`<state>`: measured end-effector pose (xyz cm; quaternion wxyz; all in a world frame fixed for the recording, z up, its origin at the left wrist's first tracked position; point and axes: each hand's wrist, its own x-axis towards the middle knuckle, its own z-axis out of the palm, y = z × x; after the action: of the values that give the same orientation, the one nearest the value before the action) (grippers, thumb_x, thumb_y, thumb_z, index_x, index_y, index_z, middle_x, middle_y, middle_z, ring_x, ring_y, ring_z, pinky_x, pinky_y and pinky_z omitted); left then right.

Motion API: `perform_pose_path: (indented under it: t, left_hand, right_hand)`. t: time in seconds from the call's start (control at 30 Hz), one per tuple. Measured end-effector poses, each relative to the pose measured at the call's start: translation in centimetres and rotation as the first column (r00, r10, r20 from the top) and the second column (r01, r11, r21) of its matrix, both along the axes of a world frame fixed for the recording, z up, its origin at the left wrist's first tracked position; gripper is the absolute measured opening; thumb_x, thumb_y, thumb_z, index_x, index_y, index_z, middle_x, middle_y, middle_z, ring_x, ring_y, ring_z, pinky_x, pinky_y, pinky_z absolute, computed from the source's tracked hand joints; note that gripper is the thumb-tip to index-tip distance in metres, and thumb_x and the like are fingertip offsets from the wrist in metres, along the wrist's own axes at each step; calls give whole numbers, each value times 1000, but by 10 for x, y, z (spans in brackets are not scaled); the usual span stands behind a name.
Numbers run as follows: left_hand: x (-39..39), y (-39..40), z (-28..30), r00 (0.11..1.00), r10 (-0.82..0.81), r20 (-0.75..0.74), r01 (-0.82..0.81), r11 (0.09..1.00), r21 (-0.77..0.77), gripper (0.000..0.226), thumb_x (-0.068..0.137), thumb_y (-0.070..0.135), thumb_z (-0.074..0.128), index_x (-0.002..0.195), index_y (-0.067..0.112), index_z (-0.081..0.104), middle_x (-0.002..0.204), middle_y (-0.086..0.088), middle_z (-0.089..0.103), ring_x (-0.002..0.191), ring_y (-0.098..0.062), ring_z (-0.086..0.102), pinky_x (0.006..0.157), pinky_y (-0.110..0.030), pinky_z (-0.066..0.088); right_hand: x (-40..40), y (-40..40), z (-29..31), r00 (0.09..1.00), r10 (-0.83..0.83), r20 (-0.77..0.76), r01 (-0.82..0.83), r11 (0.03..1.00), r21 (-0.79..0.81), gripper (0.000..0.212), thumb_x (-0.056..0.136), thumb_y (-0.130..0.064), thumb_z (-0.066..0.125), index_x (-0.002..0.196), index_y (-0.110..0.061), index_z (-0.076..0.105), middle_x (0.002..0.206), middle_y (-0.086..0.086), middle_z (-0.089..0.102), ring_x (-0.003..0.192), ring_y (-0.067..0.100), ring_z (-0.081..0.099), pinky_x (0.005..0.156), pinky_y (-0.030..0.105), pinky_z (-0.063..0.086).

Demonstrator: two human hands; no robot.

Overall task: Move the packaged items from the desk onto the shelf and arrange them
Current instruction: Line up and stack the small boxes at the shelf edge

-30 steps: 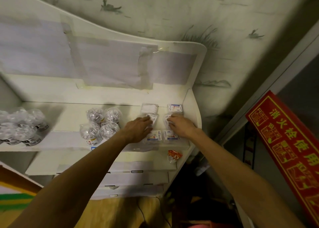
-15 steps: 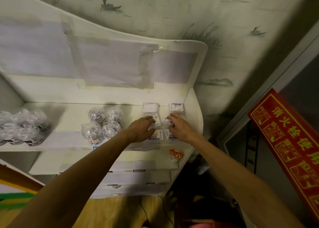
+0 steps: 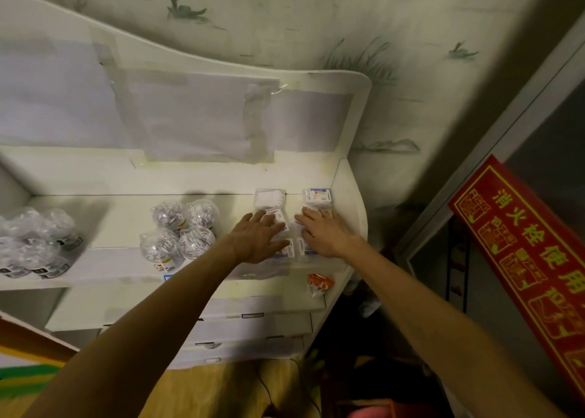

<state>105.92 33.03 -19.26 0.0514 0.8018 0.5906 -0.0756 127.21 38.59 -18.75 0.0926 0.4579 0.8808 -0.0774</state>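
Small flat white packets lie in two columns at the right end of the white shelf (image 3: 120, 224). The far left packet (image 3: 269, 198) and far right packet (image 3: 317, 196) lie uncovered. My left hand (image 3: 258, 238) rests flat, fingers spread, on the left column's middle packet (image 3: 278, 221); the near left packet (image 3: 288, 249) shows at its fingertips. My right hand (image 3: 323, 230) lies flat on the right column, covering the middle packet and part of the near right packet (image 3: 304, 247). Neither hand grips anything.
Four clear round packs (image 3: 180, 230) stand left of the packets. More clear packs (image 3: 34, 243) sit at the shelf's left end. An orange-and-white packet (image 3: 318, 284) lies on the desk below. The shelf's side wall (image 3: 351, 205) is close on the right. A red sign (image 3: 522, 259) leans at far right.
Both hands have flattened onto the packets and spread their fingers. The right hand reached slightly farther toward the far right packet.
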Motion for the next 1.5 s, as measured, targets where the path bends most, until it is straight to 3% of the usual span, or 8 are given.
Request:
perform_pose_path:
  t: [0.2,0.33,0.43,0.67,0.97,1.07,1.23,1.5]
  left_hand:
    - [8,-1,5,997,-70,15,70,997,29,69,97,66,30,147,20,42,145,-18,39,137,-33,31,113,-45,32]
    - [1,5,2,988,-21,151,31,998,-60,71,95,71,31,145,21,40,163,-17,14,151,-35,11,117,-53,28]
    - [3,7,2,982,0,190,26,990,-137,70,95,69,33,147,21,36,162,-12,21,149,-32,15,117,-53,28]
    - [6,9,9,997,5,75,4,993,-120,74,96,70,30,155,28,25,165,-12,12,150,-36,12,116,-54,28]
    - [3,-2,10,1000,13,-10,-13,1000,-21,79,93,75,23,155,28,25,166,-10,7,146,-35,23,113,-51,31]
    - [1,-11,3,1000,13,14,-13,999,46,81,92,75,24,155,25,25,166,-10,8,148,-31,19,114,-49,28]
    - [5,-28,-18,999,23,48,-22,1000,-11,83,93,73,12,159,25,0,167,-6,-8,154,-26,-4,122,-47,15]
    - [16,-47,-29,992,68,104,-76,994,84,79,95,67,3,160,22,6,167,-9,2,151,-33,7,118,-47,22]
  right_hand:
    - [4,-1,-7,999,-21,-27,20,1000,-2,51,106,-40,33,154,-26,29,164,5,22,151,32,18,122,54,15]
    - [2,10,0,993,11,-118,-11,1000,3,43,101,-32,46,144,-26,46,158,4,34,148,28,26,122,50,21]
    - [-3,8,5,983,-68,-168,52,994,-95,41,101,-35,52,140,-25,48,161,3,28,147,28,28,116,47,31]
    - [-5,15,9,975,-145,-171,140,989,-46,47,99,-44,53,144,-28,46,153,1,40,138,28,40,111,45,41]
    - [1,1,0,980,-197,26,196,980,10,59,104,-52,27,153,-19,31,163,11,22,148,35,21,115,54,31]
    - [1,-13,-4,989,-146,14,145,989,18,66,104,-57,22,157,-16,23,167,8,11,153,31,9,121,52,18]
    - [6,-34,-23,994,-103,-46,105,994,27,65,106,-52,17,161,-18,5,169,2,-2,155,21,-4,125,48,5]
    - [15,-56,-47,976,-180,-121,195,972,127,62,107,-49,11,161,-20,5,169,0,0,155,19,-6,125,43,2]
